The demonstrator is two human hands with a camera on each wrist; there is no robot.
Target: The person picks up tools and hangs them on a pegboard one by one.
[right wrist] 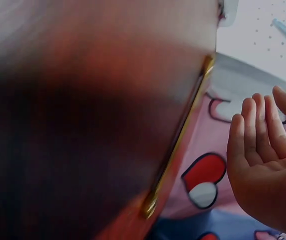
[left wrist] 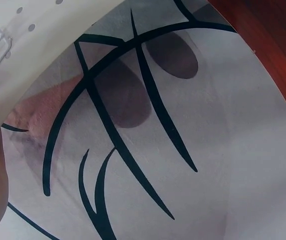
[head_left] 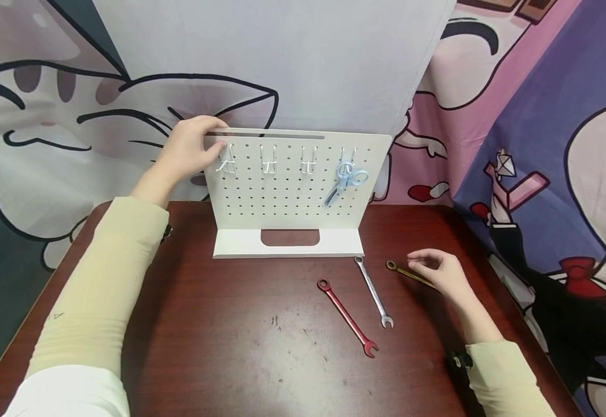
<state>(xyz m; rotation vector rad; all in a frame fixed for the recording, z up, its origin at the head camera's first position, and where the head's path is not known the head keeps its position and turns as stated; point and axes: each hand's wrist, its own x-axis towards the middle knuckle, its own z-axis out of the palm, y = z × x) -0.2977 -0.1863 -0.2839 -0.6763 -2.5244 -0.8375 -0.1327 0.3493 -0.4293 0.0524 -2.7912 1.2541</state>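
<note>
My left hand (head_left: 190,146) grips the upper left corner of a white pegboard (head_left: 292,200), its thumb on the front face. In the left wrist view the board's edge (left wrist: 42,50) fills the upper left. Light blue scissors (head_left: 344,180) hang on the rightmost of several white hooks (head_left: 268,162). My right hand (head_left: 440,272) hovers with loosely bent fingers over a gold wrench (head_left: 404,271) on the table and holds nothing. In the right wrist view the gold wrench (right wrist: 180,132) lies apart from the fingers. Left of it lie a silver wrench (head_left: 373,291) and a red wrench (head_left: 346,315).
The dark red wooden table (head_left: 219,330) carries everything. A cloth with cartoon drawings (head_left: 73,133) hangs behind and along the right side. The pegboard's base (head_left: 237,244) has a wide cutout, and the silver wrench's ring end lies at its front right corner.
</note>
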